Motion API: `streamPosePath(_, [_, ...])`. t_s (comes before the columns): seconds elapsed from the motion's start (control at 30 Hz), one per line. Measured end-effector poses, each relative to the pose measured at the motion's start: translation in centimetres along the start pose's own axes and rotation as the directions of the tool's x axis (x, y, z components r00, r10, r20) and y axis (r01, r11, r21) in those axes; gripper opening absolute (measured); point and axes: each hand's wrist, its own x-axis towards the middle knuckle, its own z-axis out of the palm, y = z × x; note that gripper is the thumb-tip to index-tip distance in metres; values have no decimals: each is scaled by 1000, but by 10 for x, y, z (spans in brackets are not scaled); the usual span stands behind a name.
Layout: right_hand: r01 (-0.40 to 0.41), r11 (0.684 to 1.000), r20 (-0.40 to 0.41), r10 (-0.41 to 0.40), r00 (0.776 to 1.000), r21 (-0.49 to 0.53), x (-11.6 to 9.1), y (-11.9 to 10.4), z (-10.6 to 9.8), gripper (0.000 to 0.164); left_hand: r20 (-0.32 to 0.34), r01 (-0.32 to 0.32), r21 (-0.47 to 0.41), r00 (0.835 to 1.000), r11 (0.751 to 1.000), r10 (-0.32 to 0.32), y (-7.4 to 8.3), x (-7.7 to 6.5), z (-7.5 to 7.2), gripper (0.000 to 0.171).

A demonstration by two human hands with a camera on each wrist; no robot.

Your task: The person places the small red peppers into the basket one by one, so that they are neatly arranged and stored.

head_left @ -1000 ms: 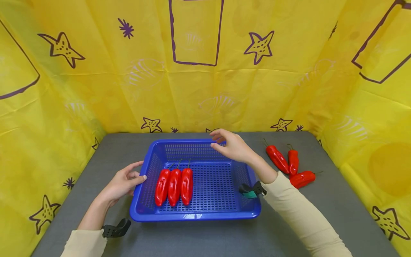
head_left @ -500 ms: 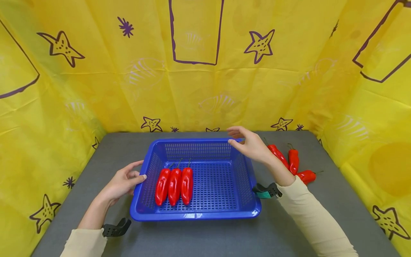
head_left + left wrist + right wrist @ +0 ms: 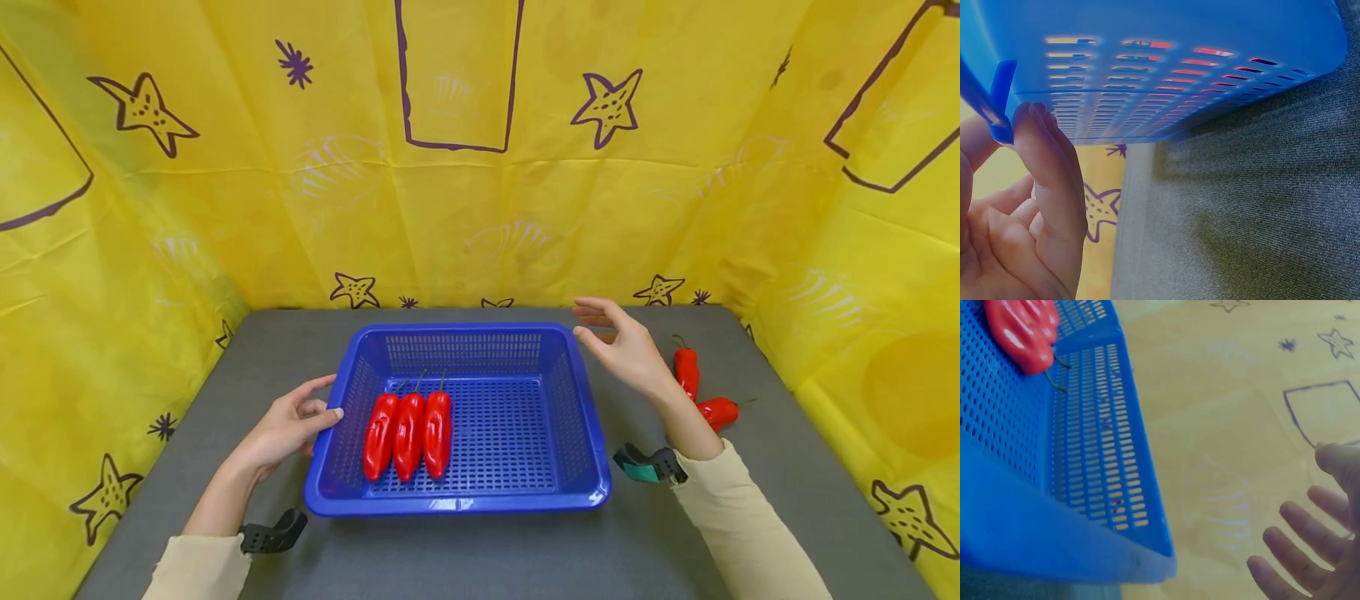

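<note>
A blue perforated plastic basket point(image 3: 459, 505) stands on the dark grey table. My left hand point(image 3: 287, 423) pinches its left rim between thumb and fingers; the left wrist view shows the rim point(image 3: 1002, 103) in that grip. Three glossy red chili peppers point(image 3: 408, 437) lie side by side in the basket's left half, green stems toward the back. My right hand point(image 3: 624, 348) is outside the basket's right back corner, fingers spread and holding nothing. Beyond it lie an upright-lying red pepper point(image 3: 686, 368) and a sideways one point(image 3: 717, 412), partly covered by the right forearm.
Yellow cloth point(image 3: 465, 233) with purple starfish drawings hangs around the back and both sides of the grey table point(image 3: 480, 558). Black straps sit on both wrists, the right strap point(image 3: 649, 464) with a green patch.
My right hand has moved right, from over the basket to past its right rim, and now hides one of the loose peppers. The left hand and basket have stayed put.
</note>
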Motion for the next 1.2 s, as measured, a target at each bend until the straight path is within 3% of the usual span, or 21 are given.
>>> streamPosePath(0.3, [-30, 1000, -160, 30, 987, 5, -26, -18, -15, 41, -6, -4, 5, 1000, 1000, 4, -1, 0, 0, 75])
streamPosePath(0.53, [-101, 994, -238, 106, 965, 34, -39, 24, -23, 46, -7, -7, 4, 1000, 1000, 7, -1, 0, 1, 75])
streamPosePath(0.77, [-176, 984, -303, 180, 936, 38, -54, 43, -30, 48, -1, -12, -5, 1000, 1000, 12, -1, -1, 1, 74])
streamPosePath(0.9, [-222, 974, -363, 226, 904, 54, -61, 49, -33, 46, -3, -14, -5, 1000, 1000, 14, -1, -1, 1, 74])
streamPosePath(1.2, [-328, 934, -474, 356, 805, 143, -79, 64, -38, 46, -3, -8, -4, 1000, 1000, 8, -1, 0, 1, 74])
